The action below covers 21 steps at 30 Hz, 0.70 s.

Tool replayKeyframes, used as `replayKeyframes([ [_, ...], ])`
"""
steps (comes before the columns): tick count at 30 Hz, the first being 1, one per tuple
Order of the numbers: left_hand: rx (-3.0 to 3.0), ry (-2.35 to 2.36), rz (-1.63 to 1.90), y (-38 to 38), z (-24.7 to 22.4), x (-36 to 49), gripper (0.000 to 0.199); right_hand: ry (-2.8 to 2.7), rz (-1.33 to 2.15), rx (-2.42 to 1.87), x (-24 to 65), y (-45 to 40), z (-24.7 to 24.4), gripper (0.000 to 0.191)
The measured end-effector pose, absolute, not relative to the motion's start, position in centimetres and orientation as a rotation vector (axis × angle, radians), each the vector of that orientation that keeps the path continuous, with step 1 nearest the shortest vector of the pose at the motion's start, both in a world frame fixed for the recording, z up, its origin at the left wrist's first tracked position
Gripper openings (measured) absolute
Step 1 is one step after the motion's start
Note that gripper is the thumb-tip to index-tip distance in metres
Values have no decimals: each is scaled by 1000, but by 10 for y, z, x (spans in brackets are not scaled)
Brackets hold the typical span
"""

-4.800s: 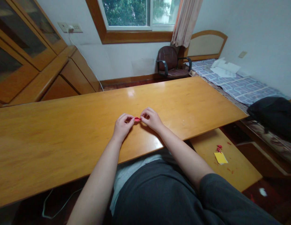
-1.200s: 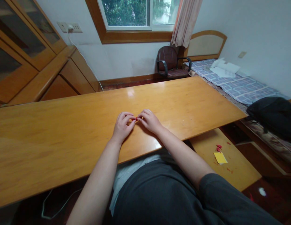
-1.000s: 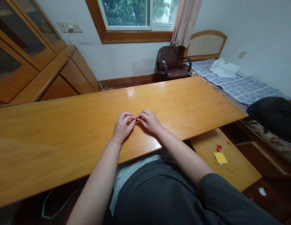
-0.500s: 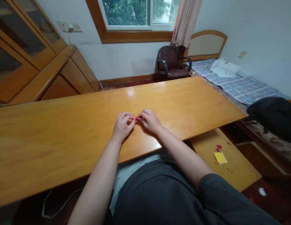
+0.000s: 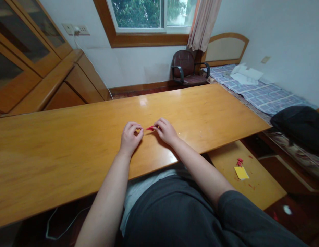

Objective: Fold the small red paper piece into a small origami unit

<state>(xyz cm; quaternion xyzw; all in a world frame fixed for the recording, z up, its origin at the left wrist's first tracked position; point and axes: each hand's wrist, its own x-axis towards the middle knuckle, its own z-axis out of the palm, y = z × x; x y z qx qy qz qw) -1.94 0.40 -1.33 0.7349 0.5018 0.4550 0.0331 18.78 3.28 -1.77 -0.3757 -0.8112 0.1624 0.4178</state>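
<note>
A small piece of folded red paper point(image 5: 150, 128) is pinched between the fingertips of my right hand point(image 5: 165, 131), just above the wooden table point(image 5: 72, 144). Its pointed end sticks out to the left. My left hand point(image 5: 131, 136) is a short gap away from that point, thumb and forefinger brought together, with nothing visible between them. The part of the paper under my right fingers is hidden.
On a lower board point(image 5: 262, 192) at the right lie a yellow paper square point(image 5: 241, 173) and small red folded pieces point(image 5: 240, 162). A black bag point(image 5: 298, 127) rests on the bed. A brown armchair point(image 5: 183, 65) stands beyond the table.
My left hand has let go of the red paper and drawn back a little to the left. The paper's pointed end now shows, held by my right hand alone.
</note>
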Motion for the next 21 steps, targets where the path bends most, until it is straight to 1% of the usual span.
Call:
replayKeyframes([
  [5,2178,1517,1427,0,-8,-18,5,-2044,409,-924,187,33,-18,11],
  [11,2264,1355,1285,-2,-10,-11,9,-2063,430,-885,187,31,-17,12],
  [21,2291,1383,1256,-1,-14,-12,7,-2080,444,-842,186,31,-18,11],
])
